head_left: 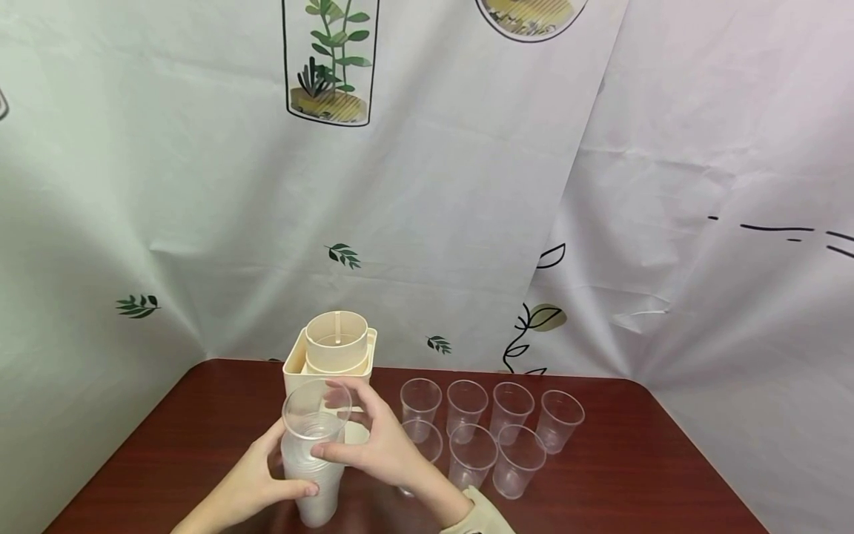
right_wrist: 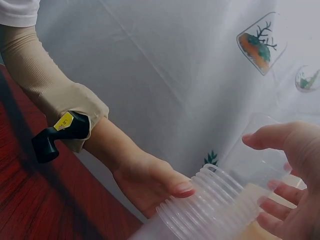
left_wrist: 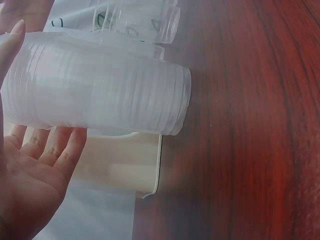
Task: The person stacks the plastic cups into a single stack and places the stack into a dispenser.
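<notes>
A tall stack of nested clear plastic cups point(head_left: 319, 493) stands nearly upright in front of me, its base low over the table. My left hand point(head_left: 250, 478) grips the stack from the left, thumb on the near side and fingers behind it. The topmost plastic cup point(head_left: 300, 415) sticks up well above the other rims, its lower part inside the stack. My right hand point(head_left: 383, 445) holds this cup from the right, thumb in front and fingers around the far side. In the right wrist view, the ridged rims of the stack point(right_wrist: 200, 200) lie between both hands.
Several single clear cups point(head_left: 470, 452) stand upright in two rows to the right, close to my right forearm. Behind the stack is a cream container point(head_left: 290, 378) with a round cylinder point(head_left: 336, 356) in it. A patterned cloth point(head_left: 427, 185) hangs behind the dark red table point(head_left: 640, 475).
</notes>
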Demonstrator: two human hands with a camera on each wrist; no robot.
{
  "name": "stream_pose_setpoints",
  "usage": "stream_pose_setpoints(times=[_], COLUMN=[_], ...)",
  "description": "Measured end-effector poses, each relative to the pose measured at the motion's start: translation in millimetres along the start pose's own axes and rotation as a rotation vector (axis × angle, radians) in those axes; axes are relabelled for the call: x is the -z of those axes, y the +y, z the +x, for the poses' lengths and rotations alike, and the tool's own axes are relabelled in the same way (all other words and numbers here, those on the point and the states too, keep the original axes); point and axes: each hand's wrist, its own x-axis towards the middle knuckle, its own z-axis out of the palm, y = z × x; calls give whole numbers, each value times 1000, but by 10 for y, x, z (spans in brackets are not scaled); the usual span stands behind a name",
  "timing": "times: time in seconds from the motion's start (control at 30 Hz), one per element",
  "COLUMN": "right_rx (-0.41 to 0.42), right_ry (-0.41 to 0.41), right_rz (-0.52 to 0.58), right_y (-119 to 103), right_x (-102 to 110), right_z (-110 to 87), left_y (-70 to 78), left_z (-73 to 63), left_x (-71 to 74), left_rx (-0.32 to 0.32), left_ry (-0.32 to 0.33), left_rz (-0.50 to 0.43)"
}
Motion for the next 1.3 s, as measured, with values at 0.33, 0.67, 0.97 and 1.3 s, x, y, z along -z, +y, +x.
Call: stream_pose_setpoints(times=[0.33,0.67,0.97,1.3], right_rx=[2,6,6,-8], right_ry=[-25,-40,-49,-52], right_rz=[-38,-106,-120,-159], right_y=[45,70,85,127], right_x=[-6,-7,-9,-7], right_z=[-6,-18,-30,-33], left_y=[-13,-11,-12,-21], left_z=[-1,-7,-8,-2], left_x=[-13,-10,-3,-5], left_rx=[-23,-1,2,0], left_ry=[5,6,15,15], left_rz=[12,26,69,62])
